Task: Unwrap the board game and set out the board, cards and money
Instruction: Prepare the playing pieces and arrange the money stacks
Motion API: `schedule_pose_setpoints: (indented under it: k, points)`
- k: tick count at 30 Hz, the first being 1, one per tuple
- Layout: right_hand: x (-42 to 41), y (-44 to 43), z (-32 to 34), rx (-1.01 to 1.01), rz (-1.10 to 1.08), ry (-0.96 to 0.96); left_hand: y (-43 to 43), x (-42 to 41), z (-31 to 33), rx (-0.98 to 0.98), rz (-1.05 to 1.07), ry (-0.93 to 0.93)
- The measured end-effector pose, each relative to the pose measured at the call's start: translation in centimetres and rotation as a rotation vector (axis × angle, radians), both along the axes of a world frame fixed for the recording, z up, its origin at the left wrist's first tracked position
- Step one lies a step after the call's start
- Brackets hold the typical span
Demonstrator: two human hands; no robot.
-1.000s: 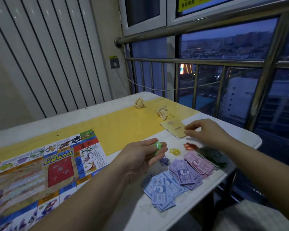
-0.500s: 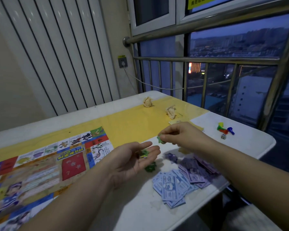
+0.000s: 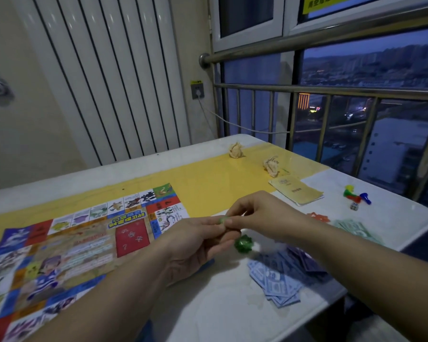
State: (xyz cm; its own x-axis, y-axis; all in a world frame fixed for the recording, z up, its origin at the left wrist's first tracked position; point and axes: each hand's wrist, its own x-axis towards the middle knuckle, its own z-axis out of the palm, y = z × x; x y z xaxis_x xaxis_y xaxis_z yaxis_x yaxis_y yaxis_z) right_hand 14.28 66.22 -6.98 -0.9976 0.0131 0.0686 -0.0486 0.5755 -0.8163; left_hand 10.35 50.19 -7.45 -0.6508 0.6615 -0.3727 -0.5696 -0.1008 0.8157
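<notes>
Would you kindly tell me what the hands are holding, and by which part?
A small green piece, pinched between fingertips of the left hand and right hand; which part, too small to tell.

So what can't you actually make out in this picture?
All head view.
Small green piece: mostly covered by the fingers of both hands.
Card stack print: too small and dim.
Die face: too small.
Board: cut off by the left and bottom edges.
Purple notes: partly behind the right forearm.
</notes>
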Motion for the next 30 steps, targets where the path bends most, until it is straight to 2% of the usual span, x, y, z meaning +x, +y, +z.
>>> schedule_pose_setpoints:
  k: [2,4,6,7,9,10,13,17,21,24,27,30]
  points:
    - [0.0,0.7,0.2,-0.122,-0.079,0.0,-0.2,-0.2,0.1,0.009,0.028,-0.051]
    - [0.2,1.5,0.3,-0.158,-0.143,-0.025,-0.6,-0.6,0.3,0.023,0.074,-0.13]
    - [0.4,1.9,0.0,-0.069,-0.137,-0.084,-1.2,-0.9,0.5,0.049,0.106,-0.173]
    - [0.5,1.9,-0.3,0.038,-0.124,-0.102,-1.4,-0.9,0.5,0.06,0.112,-0.176]
    - [0.7,1.8,-0.8,0.232,-0.145,-0.063,-1.4,-1.0,0.4,0.066,0.092,-0.145]
    - [0.8,1.8,-0.6,0.239,-0.169,-0.019,-1.3,-1.0,0.4,0.065,0.073,-0.118]
    - [1.4,1.6,0.4,0.092,-0.107,0.049,-0.3,-0.7,0.2,0.049,0.012,-0.037]
    - [2.0,1.4,1.2,0.075,0.015,0.024,1.5,0.2,0.3,0.047,-0.097,0.072]
    - [2.3,3.2,0.6,-0.119,-0.08,0.0,3.6,0.7,0.6,0.051,-0.088,0.059]
    - [2.6,5.7,0.8,-0.233,-0.24,-0.041,5.3,0.7,0.9,0.079,-0.048,-0.08]
    - [2.9,9.8,0.7,-0.02,-0.38,0.019,6.4,0.7,0.9,0.103,-0.032,-0.14]
    - [3.2,12.6,-0.1,0.192,-0.43,-0.035,7.1,0.6,0.5,0.106,-0.034,-0.106]
